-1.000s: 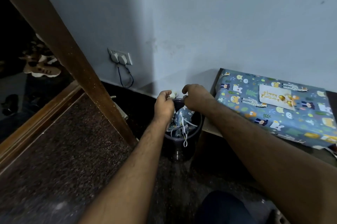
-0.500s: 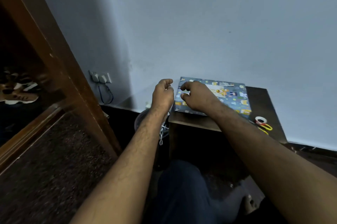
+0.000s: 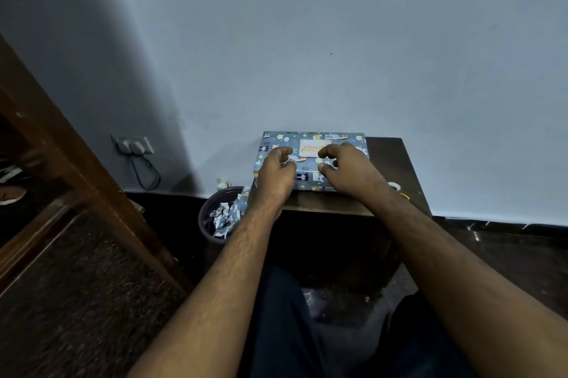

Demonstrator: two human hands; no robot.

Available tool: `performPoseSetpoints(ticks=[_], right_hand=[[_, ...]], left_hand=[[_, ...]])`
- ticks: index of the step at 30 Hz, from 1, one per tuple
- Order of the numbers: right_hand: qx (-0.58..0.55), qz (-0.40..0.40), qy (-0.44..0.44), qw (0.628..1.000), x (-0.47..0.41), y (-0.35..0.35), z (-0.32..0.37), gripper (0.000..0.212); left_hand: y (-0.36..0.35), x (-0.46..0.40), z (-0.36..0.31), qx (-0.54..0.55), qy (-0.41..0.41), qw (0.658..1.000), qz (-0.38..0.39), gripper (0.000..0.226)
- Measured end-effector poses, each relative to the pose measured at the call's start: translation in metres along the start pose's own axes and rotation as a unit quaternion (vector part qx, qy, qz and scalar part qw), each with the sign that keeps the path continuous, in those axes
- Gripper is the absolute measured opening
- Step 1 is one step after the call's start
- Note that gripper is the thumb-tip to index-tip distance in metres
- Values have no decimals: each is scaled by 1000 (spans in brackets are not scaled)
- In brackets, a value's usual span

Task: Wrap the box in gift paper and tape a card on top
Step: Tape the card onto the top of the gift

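Note:
The box point(image 3: 309, 173), wrapped in blue gift paper with cartoon animals, lies flat on a dark wooden table point(image 3: 390, 159) against the wall. A pale card point(image 3: 311, 148) with gold lettering sits on top of the box. My left hand point(image 3: 275, 173) is over the box's left half and my right hand point(image 3: 349, 171) over its right half. Both have loosely curled fingers and hold nothing. Whether the fingertips touch the paper is unclear.
A dark bin point(image 3: 204, 208) holding gift-paper scraps point(image 3: 226, 214) stands on the floor left of the table, with a crumpled paper ball point(image 3: 223, 183) behind it. A tape roll point(image 3: 394, 185) and yellow scissors point(image 3: 405, 195) lie behind my right wrist. A wooden frame point(image 3: 76, 168) slants at left.
Both hands have left the bin, where they were pushing in paper scraps, and moved right and up over the wrapped box. The view has swung from the bin to the table.

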State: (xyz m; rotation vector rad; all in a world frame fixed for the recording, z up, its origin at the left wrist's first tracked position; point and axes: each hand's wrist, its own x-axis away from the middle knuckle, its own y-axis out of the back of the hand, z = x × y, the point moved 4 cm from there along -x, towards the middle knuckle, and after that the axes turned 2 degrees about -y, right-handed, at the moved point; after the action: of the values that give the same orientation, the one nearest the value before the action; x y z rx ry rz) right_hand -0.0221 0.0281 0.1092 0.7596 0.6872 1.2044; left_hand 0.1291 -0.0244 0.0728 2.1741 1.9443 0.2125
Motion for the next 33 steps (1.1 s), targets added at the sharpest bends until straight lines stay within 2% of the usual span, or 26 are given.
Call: performPoseSetpoints(ticks=[9,12,15,19,21,25,27,33], right_hand=[[-10,-39,-37,998,-17,-19,-69,34],[-23,-81,-36,996,-21,-34,-83,30],[4,-158,-30,987,-16,-44,-99,30],[4,-216,-66,974,-16,-51,-119,38],[-9,-217,-98,971,-20,-51,-124,41],[-89,-179,-98,975,-26,-54,-133,43],[-90,-177,-92,976,-29,-55,-136,44],[-123,-170,-70,975,-45,-59,-142,54]], left_hand=[[-29,-24,30,-12,10,999,-28,31],[-36,-32,39,-29,-13,998,-49,27],[-40,-36,46,-59,-39,996,-60,23],[-30,-46,48,-138,-84,982,-97,24],[-21,-54,52,-183,-92,970,-128,24],[-8,-66,72,-261,-13,951,-164,36],[-8,-70,79,-232,11,960,-154,45],[-13,-82,81,-188,-7,975,-117,57]])
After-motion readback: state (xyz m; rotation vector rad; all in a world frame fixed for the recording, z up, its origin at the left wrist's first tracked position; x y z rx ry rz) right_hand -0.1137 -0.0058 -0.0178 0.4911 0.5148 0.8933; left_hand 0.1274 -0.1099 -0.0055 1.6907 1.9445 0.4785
